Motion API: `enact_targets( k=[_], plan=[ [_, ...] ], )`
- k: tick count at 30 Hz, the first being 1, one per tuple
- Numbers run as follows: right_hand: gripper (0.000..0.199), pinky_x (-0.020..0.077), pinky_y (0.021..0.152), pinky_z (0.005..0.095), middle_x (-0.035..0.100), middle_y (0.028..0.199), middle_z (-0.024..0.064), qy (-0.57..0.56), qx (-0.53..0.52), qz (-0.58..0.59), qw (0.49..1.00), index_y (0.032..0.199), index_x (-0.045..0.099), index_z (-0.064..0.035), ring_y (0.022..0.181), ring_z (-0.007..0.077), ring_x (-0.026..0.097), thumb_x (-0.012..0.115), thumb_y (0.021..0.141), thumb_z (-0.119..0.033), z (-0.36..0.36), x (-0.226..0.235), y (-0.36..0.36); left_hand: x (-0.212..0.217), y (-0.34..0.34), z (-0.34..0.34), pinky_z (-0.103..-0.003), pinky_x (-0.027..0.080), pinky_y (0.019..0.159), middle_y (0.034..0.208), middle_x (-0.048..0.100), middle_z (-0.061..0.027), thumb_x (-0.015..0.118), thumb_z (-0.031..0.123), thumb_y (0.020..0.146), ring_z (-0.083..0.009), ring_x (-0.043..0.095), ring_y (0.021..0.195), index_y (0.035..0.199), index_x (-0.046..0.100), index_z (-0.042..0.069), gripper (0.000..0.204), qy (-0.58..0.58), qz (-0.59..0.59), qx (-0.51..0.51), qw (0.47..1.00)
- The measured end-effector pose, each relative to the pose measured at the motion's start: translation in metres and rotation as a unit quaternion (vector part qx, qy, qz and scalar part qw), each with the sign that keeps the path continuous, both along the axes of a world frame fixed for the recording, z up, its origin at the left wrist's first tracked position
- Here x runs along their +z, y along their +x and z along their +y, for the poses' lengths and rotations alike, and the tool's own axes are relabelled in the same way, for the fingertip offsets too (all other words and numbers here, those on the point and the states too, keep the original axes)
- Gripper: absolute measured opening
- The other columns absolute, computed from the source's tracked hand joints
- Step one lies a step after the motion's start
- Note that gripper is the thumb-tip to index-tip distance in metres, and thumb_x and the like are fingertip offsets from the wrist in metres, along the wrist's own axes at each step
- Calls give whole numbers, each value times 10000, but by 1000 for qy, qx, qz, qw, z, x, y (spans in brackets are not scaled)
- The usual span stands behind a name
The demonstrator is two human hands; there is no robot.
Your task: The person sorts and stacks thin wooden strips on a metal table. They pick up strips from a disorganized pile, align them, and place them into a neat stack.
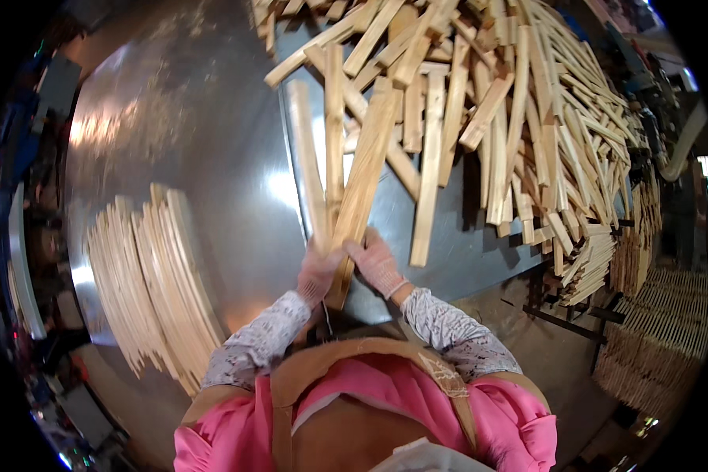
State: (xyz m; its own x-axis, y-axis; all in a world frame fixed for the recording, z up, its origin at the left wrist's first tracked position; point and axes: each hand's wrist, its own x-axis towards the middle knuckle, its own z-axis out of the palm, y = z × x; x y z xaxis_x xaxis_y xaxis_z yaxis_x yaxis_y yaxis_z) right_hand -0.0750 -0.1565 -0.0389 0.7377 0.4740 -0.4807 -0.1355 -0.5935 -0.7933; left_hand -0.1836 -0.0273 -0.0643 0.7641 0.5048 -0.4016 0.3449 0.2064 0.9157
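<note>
Both my hands wear pale pink gloves and are close together at the near edge of the metal table. My left hand is closed around the near ends of wooden slats, and a pale slat stretches away from it. A darker, wider slat slants between my hands. My right hand is closed on its right edge, thumb toward the wood. Another slat lies between these two; my left fingers hide whether it is held too.
A large loose heap of wooden slats covers the far right of the metal table. Slats in an even row lie at the left. At the right, beyond the table edge, are stacked bundles of thin sticks and a dark metal frame.
</note>
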Motion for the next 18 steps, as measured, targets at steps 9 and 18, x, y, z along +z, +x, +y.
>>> enact_targets(
  k=[9, 18],
  plan=[
    [621, 588, 945, 414, 729, 1146, 278, 77, 72, 49, 993, 1325, 566, 104, 1078, 368, 712, 744, 948, -357, 62, -19, -83, -12, -187, 40, -377, 510, 1109, 1431, 658, -139, 644, 342, 1084, -245, 643, 1270, 1503, 536, -39, 576, -88, 19, 77, 993],
    [736, 607, 894, 427, 741, 1108, 276, -152, 249, -67, 954, 1317, 506, 134, 1054, 366, 753, 725, 863, -403, 165, 67, -128, 21, -309, 106, -496, 428, 1184, 1570, 524, -230, 751, 434, 943, -385, 514, 1437, 1487, 587, 45, 689, 509, 392, 50, 764]
  ],
)
